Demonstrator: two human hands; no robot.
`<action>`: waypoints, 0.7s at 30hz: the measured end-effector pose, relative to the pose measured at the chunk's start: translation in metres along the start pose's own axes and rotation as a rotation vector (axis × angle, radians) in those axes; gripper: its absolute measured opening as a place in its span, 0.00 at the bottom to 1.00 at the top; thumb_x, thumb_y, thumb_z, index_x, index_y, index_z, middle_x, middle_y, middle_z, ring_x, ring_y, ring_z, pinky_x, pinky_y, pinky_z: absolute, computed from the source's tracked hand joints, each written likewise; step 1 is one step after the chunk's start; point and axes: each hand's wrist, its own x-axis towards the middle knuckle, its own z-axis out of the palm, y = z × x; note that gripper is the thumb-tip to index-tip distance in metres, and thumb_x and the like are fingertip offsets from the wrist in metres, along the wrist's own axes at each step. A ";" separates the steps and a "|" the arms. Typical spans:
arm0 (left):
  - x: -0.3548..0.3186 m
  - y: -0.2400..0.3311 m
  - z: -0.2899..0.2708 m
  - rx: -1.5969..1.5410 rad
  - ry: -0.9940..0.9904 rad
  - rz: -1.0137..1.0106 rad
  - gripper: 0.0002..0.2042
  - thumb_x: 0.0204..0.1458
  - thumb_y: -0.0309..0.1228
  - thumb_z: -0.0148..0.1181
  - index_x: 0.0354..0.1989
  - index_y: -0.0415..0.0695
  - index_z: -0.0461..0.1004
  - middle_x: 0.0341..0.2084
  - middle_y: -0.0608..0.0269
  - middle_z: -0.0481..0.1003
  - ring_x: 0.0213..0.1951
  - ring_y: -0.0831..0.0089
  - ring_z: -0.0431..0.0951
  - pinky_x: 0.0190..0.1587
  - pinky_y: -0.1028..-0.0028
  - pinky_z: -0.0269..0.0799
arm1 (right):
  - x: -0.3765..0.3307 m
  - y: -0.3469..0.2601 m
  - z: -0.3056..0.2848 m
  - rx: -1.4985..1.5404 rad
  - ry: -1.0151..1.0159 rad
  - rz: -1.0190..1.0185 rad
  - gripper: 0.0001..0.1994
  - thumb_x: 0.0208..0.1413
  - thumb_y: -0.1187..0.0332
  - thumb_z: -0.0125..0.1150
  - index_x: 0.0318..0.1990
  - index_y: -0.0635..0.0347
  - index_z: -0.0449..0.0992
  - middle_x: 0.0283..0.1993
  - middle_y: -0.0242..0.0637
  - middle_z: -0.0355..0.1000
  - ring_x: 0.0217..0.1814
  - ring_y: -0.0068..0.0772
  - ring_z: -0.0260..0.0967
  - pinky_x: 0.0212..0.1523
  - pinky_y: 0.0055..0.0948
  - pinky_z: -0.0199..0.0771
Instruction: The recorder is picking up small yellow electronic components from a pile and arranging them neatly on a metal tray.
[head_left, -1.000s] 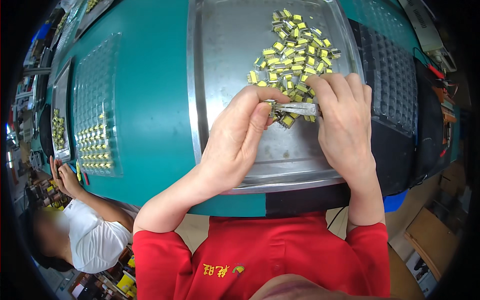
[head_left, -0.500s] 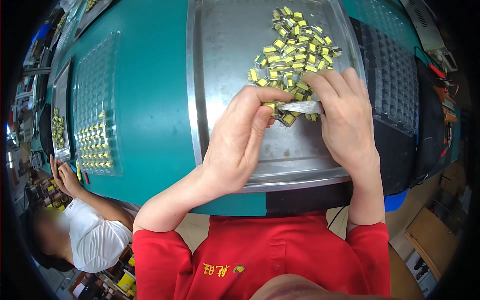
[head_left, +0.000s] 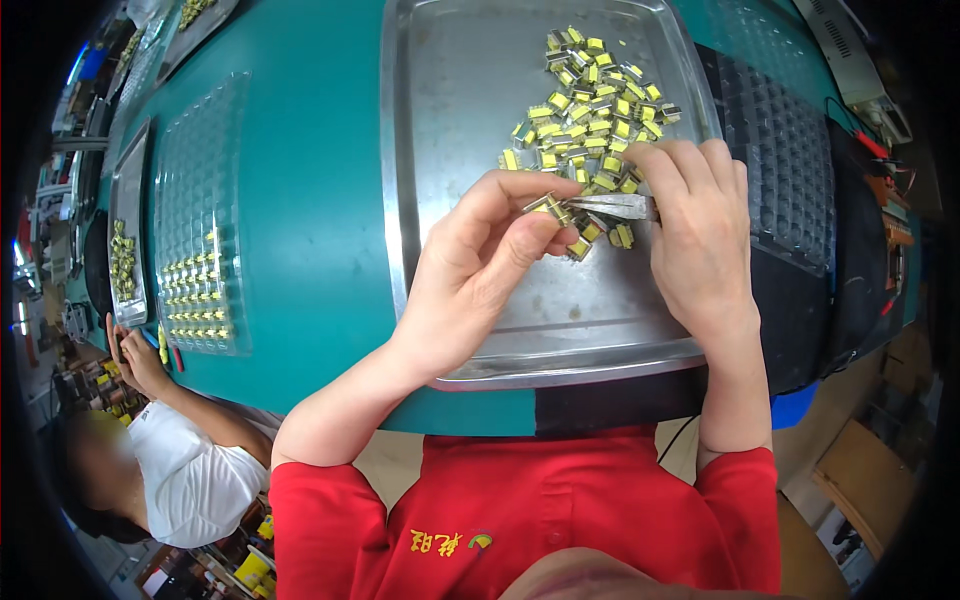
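Note:
Between thumb and fingertips, my left hand pinches one small transformer with yellow tape and metal pins, tilted over the tray. My right hand is closed around long-nose pliers; its palm hides their handles. The narrow jaws point left and meet the pin side of the held transformer. Whether they grip a pin is too small to tell. Beneath and beyond both hands, a loose pile of similar yellow-taped transformers lies in a shallow metal tray.
A clear plastic tray with rows of yellow-taped parts lies left on the green table. Dark compartment trays stand at the right. At far left, a co-worker's hand is beside a narrow metal tray.
The held transformer has turned and tilted in my left fingers. My right hand and the pliers have shifted slightly to the right. The whole view has moved a little.

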 end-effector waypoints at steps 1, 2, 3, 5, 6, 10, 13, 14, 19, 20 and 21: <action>0.001 0.000 -0.002 -0.091 -0.039 -0.043 0.18 0.68 0.39 0.50 0.57 0.38 0.69 0.40 0.61 0.77 0.41 0.77 0.75 0.50 0.76 0.70 | 0.000 0.000 0.000 0.013 -0.017 0.006 0.15 0.46 0.77 0.57 0.44 0.59 0.77 0.39 0.35 0.72 0.44 0.38 0.66 0.46 0.35 0.65; 0.001 -0.001 -0.002 -0.085 -0.040 -0.046 0.18 0.68 0.39 0.50 0.57 0.38 0.69 0.40 0.61 0.77 0.41 0.77 0.75 0.50 0.76 0.70 | 0.000 0.001 0.000 0.018 -0.015 0.010 0.15 0.46 0.77 0.57 0.44 0.59 0.77 0.39 0.35 0.72 0.44 0.38 0.66 0.46 0.35 0.65; 0.002 -0.002 -0.002 -0.121 -0.044 -0.052 0.18 0.68 0.39 0.50 0.58 0.38 0.69 0.38 0.61 0.77 0.40 0.77 0.75 0.49 0.76 0.70 | 0.000 0.001 0.000 0.069 -0.018 0.017 0.18 0.43 0.81 0.57 0.45 0.59 0.76 0.41 0.36 0.72 0.44 0.41 0.65 0.46 0.36 0.64; 0.002 -0.003 -0.004 -0.152 -0.050 -0.063 0.19 0.67 0.39 0.51 0.58 0.38 0.69 0.37 0.60 0.77 0.40 0.77 0.75 0.49 0.76 0.70 | -0.001 0.001 0.000 0.125 -0.019 0.029 0.22 0.40 0.85 0.57 0.46 0.58 0.75 0.42 0.37 0.71 0.45 0.43 0.65 0.46 0.38 0.63; 0.002 -0.004 -0.004 -0.153 -0.062 -0.059 0.19 0.67 0.39 0.52 0.58 0.38 0.69 0.38 0.60 0.78 0.40 0.77 0.75 0.49 0.76 0.70 | -0.001 0.001 0.001 0.125 -0.013 0.023 0.22 0.40 0.85 0.56 0.46 0.58 0.75 0.42 0.37 0.71 0.45 0.43 0.65 0.47 0.38 0.63; 0.001 -0.004 -0.006 -0.178 -0.078 -0.055 0.19 0.66 0.39 0.54 0.57 0.38 0.70 0.38 0.59 0.78 0.39 0.77 0.75 0.49 0.76 0.71 | -0.001 0.000 0.000 0.131 0.007 0.017 0.22 0.40 0.86 0.56 0.46 0.59 0.75 0.41 0.37 0.71 0.45 0.43 0.65 0.47 0.38 0.63; 0.002 -0.004 -0.005 -0.211 -0.079 -0.060 0.18 0.64 0.37 0.57 0.57 0.38 0.69 0.39 0.59 0.78 0.40 0.77 0.75 0.48 0.76 0.71 | -0.001 0.002 -0.002 0.077 0.007 -0.005 0.16 0.45 0.78 0.57 0.44 0.59 0.76 0.40 0.36 0.72 0.46 0.40 0.66 0.47 0.35 0.65; 0.002 -0.004 -0.005 -0.206 -0.081 -0.064 0.18 0.64 0.37 0.57 0.57 0.38 0.69 0.39 0.59 0.78 0.40 0.77 0.75 0.48 0.76 0.71 | -0.001 0.002 -0.002 0.081 0.008 0.000 0.16 0.45 0.78 0.57 0.44 0.59 0.76 0.40 0.36 0.72 0.46 0.40 0.66 0.47 0.35 0.65; 0.002 -0.004 -0.005 -0.264 -0.053 -0.093 0.18 0.63 0.34 0.59 0.57 0.38 0.68 0.41 0.58 0.77 0.41 0.75 0.76 0.48 0.75 0.72 | -0.001 0.003 -0.001 0.133 0.026 0.007 0.20 0.41 0.85 0.56 0.45 0.60 0.75 0.41 0.37 0.71 0.45 0.43 0.65 0.47 0.38 0.64; 0.002 -0.004 -0.006 -0.255 -0.053 -0.099 0.18 0.63 0.34 0.59 0.57 0.38 0.68 0.41 0.58 0.77 0.41 0.75 0.76 0.48 0.75 0.72 | -0.001 0.003 -0.001 0.141 0.029 0.013 0.20 0.41 0.85 0.56 0.45 0.60 0.75 0.41 0.37 0.71 0.45 0.43 0.65 0.47 0.38 0.64; 0.003 -0.004 -0.006 -0.258 -0.056 -0.093 0.18 0.63 0.33 0.59 0.57 0.38 0.68 0.42 0.57 0.77 0.41 0.75 0.76 0.48 0.75 0.72 | -0.001 0.003 -0.001 0.133 0.022 0.007 0.20 0.42 0.85 0.56 0.45 0.60 0.75 0.41 0.37 0.71 0.45 0.43 0.65 0.47 0.38 0.64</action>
